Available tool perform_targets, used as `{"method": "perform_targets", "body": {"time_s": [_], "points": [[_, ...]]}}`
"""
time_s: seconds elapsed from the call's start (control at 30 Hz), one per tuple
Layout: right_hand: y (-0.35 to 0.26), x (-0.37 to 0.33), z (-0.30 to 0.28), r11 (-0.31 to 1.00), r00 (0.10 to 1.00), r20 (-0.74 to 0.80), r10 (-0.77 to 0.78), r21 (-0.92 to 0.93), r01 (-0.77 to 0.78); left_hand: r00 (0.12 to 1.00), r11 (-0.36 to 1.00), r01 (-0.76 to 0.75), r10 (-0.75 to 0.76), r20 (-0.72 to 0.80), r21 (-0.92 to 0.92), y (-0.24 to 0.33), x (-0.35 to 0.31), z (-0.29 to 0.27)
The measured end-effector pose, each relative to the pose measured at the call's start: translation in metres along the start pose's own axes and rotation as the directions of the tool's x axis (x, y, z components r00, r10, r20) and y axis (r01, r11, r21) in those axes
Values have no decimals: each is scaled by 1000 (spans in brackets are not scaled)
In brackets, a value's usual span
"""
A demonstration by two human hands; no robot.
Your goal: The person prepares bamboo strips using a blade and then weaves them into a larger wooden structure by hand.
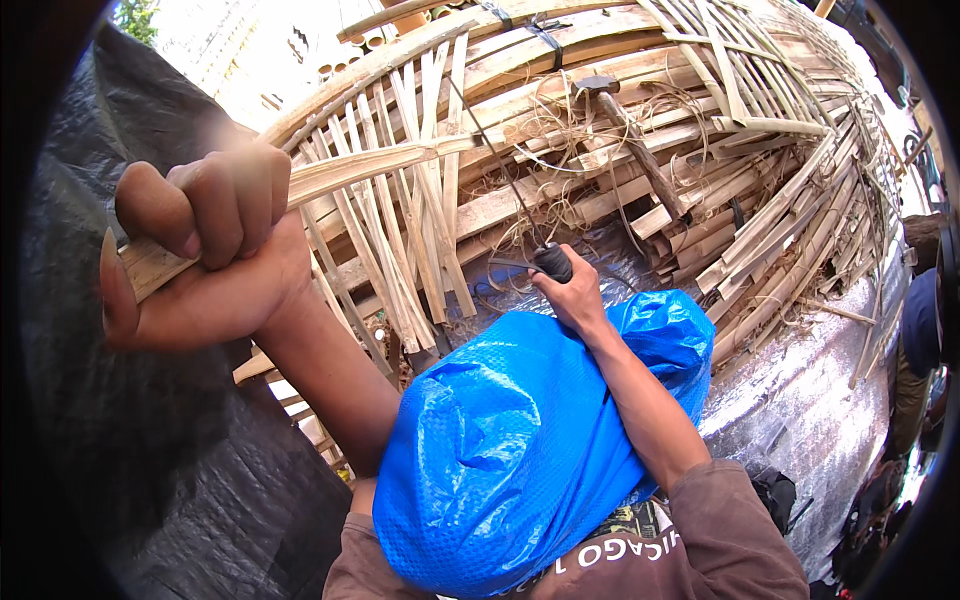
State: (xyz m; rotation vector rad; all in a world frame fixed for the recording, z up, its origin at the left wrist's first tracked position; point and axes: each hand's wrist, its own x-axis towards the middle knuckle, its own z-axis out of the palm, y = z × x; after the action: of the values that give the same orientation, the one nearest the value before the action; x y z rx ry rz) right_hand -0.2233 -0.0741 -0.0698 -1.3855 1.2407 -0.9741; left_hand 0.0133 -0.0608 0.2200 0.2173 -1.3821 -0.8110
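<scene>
Left hand (215, 215): curled in a fist round the near end of a bamboo strip (360, 170), in front of black sheeting (90, 400); the full grip probably steadies the piece.
Strip, position and look: slopes up rightward from the fist, over thin bamboo slats (430, 250); pale straw colour, lengthwise grain, a slight node toward its far part.
Blue tarpaulin (480, 440): crumpled and glossy between the forearms, perhaps to shield the body from splinters.
Right hand (578, 292): fingers wrapped round the grip of a black-handled knife (552, 263), whose long, narrow blade points up and leftward, likely angled to meet the strip; the two cross in view, but contact cannot be told.
Hammer (642, 150): lies on the stacked bamboo among curly shavings (560, 100), apparently laid aside within reach.
Split-bamboo pile (780, 225): layered lengths at right, beside silvery sheeting (800, 390).
</scene>
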Motion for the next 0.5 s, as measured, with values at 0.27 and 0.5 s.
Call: {"method": "perform_targets", "body": {"time_s": [0.27, 0.5], "points": [[-10, -8, -11, 986, 984, 58, -169, 11, 168, 994, 998, -20, 27, 103, -63, -9, 3, 7], [-11, -6, 2, 996, 996, 27, -89, -18, 89, 994, 1000, -15, 16, 110, -10, -4, -2, 2]]}}
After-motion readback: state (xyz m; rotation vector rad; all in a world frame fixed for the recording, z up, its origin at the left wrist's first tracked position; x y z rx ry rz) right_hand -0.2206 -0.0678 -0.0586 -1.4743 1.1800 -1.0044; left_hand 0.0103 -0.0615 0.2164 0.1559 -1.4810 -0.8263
